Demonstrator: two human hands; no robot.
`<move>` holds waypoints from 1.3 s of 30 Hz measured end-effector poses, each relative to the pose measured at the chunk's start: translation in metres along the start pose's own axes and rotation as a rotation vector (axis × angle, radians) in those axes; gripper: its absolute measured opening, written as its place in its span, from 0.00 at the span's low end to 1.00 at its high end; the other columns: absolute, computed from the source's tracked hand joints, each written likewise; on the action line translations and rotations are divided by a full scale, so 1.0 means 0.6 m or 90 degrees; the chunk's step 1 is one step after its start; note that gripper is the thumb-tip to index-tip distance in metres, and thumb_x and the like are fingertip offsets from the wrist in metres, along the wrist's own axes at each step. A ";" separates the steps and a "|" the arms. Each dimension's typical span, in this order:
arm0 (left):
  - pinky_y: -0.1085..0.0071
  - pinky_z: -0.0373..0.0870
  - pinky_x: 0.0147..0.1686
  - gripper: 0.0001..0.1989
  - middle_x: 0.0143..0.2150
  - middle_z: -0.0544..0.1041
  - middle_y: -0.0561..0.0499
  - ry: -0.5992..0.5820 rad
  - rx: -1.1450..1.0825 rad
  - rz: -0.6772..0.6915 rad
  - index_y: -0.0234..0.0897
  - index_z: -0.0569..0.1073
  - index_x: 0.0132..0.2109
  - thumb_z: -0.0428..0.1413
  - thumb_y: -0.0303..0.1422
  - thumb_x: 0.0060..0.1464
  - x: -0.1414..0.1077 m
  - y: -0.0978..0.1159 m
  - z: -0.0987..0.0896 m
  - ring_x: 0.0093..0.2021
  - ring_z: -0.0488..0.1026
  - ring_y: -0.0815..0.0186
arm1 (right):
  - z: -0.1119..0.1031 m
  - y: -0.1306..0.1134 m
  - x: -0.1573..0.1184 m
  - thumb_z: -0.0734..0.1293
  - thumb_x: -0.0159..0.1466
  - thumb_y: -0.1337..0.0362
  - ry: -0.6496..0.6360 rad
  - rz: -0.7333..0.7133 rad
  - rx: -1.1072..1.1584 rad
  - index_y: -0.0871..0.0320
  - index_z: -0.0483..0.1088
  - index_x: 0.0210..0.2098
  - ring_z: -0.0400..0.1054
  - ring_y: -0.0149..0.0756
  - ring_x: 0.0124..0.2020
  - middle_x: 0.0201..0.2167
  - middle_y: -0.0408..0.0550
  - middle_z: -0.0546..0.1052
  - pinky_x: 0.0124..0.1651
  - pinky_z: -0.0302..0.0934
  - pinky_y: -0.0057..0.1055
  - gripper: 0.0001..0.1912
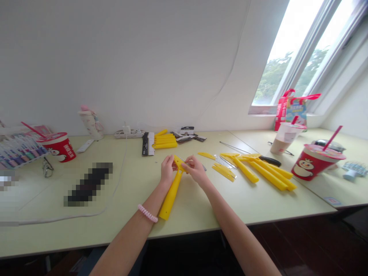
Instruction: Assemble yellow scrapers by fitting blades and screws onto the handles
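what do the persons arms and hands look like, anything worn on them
The left arm and right arm are bare, with no sleeves, and the left hand and right hand wear no gloves. Around the left arm near the wrist is a pink coiled spiral bracelet. No watch or band shows on the right arm.

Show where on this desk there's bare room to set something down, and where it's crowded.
Bare desktop lies between the white cable and left hand; more sits in front of the yellow plastic handles, beyond the right hand. It's crowded around those handles.
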State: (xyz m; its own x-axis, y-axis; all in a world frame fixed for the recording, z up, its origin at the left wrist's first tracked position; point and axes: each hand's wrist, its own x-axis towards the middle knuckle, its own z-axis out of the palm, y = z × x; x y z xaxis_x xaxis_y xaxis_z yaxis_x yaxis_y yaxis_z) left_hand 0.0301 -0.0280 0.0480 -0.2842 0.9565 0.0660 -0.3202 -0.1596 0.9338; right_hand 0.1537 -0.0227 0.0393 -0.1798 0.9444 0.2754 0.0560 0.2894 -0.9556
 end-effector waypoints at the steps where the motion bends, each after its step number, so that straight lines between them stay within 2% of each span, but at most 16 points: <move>1: 0.78 0.62 0.21 0.13 0.24 0.70 0.53 -0.024 0.004 -0.015 0.34 0.66 0.28 0.53 0.41 0.47 -0.001 0.000 0.001 0.22 0.67 0.73 | -0.001 -0.001 0.000 0.67 0.51 0.53 0.009 -0.005 0.006 0.55 0.58 0.30 0.61 0.28 0.22 0.20 0.37 0.66 0.25 0.57 0.25 0.16; 6: 0.73 0.66 0.20 0.21 0.29 0.74 0.47 -0.206 0.090 -0.138 0.33 0.68 0.36 0.51 0.49 0.48 -0.012 0.001 0.008 0.21 0.70 0.69 | -0.009 -0.005 0.002 0.67 0.51 0.53 0.061 -0.031 0.006 0.55 0.59 0.29 0.62 0.29 0.22 0.18 0.37 0.65 0.26 0.58 0.26 0.16; 9: 0.74 0.62 0.14 0.21 0.29 0.74 0.48 -0.287 0.123 -0.158 0.35 0.65 0.42 0.50 0.48 0.49 -0.018 0.001 0.008 0.15 0.68 0.69 | -0.012 -0.010 0.001 0.68 0.50 0.52 0.069 -0.023 0.018 0.56 0.60 0.30 0.63 0.30 0.22 0.18 0.37 0.65 0.25 0.57 0.27 0.17; 11: 0.76 0.57 0.10 0.20 0.25 0.73 0.50 -0.318 0.126 -0.155 0.36 0.64 0.42 0.48 0.48 0.51 -0.020 0.002 0.007 0.12 0.65 0.70 | -0.013 -0.012 -0.001 0.67 0.51 0.52 0.075 -0.029 0.001 0.56 0.60 0.29 0.63 0.30 0.22 0.19 0.38 0.67 0.26 0.56 0.27 0.17; 13: 0.77 0.54 0.09 0.18 0.21 0.71 0.53 -0.333 0.119 -0.143 0.36 0.62 0.41 0.47 0.46 0.52 -0.019 0.003 0.006 0.11 0.63 0.71 | -0.013 -0.014 -0.002 0.66 0.52 0.52 0.079 -0.031 -0.018 0.57 0.60 0.28 0.63 0.30 0.23 0.19 0.39 0.68 0.28 0.56 0.27 0.16; 17: 0.77 0.54 0.09 0.15 0.19 0.68 0.55 -0.332 0.115 -0.126 0.36 0.60 0.39 0.46 0.44 0.53 -0.015 0.001 0.005 0.10 0.62 0.72 | -0.017 -0.017 -0.002 0.63 0.54 0.53 0.086 0.024 -0.019 0.57 0.62 0.29 0.64 0.32 0.24 0.19 0.41 0.70 0.30 0.57 0.29 0.13; 20: 0.77 0.53 0.09 0.14 0.20 0.69 0.54 -0.346 0.141 -0.131 0.36 0.60 0.38 0.46 0.43 0.53 -0.011 -0.005 0.002 0.10 0.62 0.72 | -0.023 -0.020 0.001 0.63 0.53 0.55 0.153 0.000 -0.095 0.57 0.66 0.30 0.65 0.34 0.29 0.27 0.45 0.73 0.33 0.59 0.30 0.11; 22: 0.77 0.54 0.09 0.14 0.21 0.70 0.53 -0.385 0.154 -0.137 0.35 0.61 0.38 0.46 0.43 0.53 -0.012 -0.009 0.000 0.11 0.62 0.72 | -0.029 -0.023 0.002 0.62 0.53 0.57 0.163 -0.033 -0.138 0.57 0.69 0.30 0.65 0.35 0.33 0.32 0.47 0.74 0.36 0.60 0.31 0.11; 27: 0.76 0.56 0.11 0.17 0.24 0.70 0.50 -0.499 0.173 -0.172 0.34 0.64 0.37 0.47 0.46 0.53 -0.025 -0.011 -0.002 0.12 0.62 0.73 | -0.039 -0.030 0.003 0.59 0.57 0.59 0.030 -0.034 -0.100 0.55 0.71 0.42 0.66 0.35 0.36 0.36 0.47 0.74 0.38 0.61 0.31 0.16; 30: 0.75 0.56 0.12 0.18 0.26 0.71 0.48 -0.517 0.177 -0.193 0.34 0.65 0.39 0.47 0.46 0.53 -0.033 -0.009 -0.001 0.13 0.63 0.73 | -0.042 -0.031 0.004 0.58 0.58 0.61 -0.032 -0.051 -0.131 0.55 0.71 0.39 0.65 0.34 0.35 0.32 0.45 0.73 0.38 0.60 0.31 0.14; 33: 0.75 0.56 0.12 0.17 0.25 0.72 0.48 -0.514 0.173 -0.201 0.35 0.65 0.39 0.47 0.46 0.53 -0.036 -0.007 0.000 0.13 0.63 0.72 | -0.043 -0.028 0.007 0.58 0.57 0.62 -0.044 -0.065 -0.178 0.55 0.71 0.34 0.64 0.33 0.32 0.29 0.44 0.72 0.37 0.59 0.30 0.11; 39: 0.74 0.55 0.11 0.18 0.25 0.72 0.47 -0.504 0.169 -0.213 0.34 0.66 0.37 0.47 0.46 0.53 -0.038 -0.009 0.003 0.12 0.63 0.71 | -0.042 -0.017 0.012 0.58 0.56 0.64 -0.027 -0.070 -0.193 0.55 0.71 0.33 0.65 0.33 0.32 0.30 0.43 0.72 0.38 0.59 0.31 0.11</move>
State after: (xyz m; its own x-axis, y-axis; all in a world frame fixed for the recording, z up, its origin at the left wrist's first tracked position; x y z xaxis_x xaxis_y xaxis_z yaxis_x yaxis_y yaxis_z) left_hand 0.0402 -0.0482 0.0421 0.5237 0.8467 -0.0935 -0.0266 0.1260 0.9917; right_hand 0.1763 -0.0147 0.0534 -0.2420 0.8992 0.3646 0.3234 0.4290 -0.8434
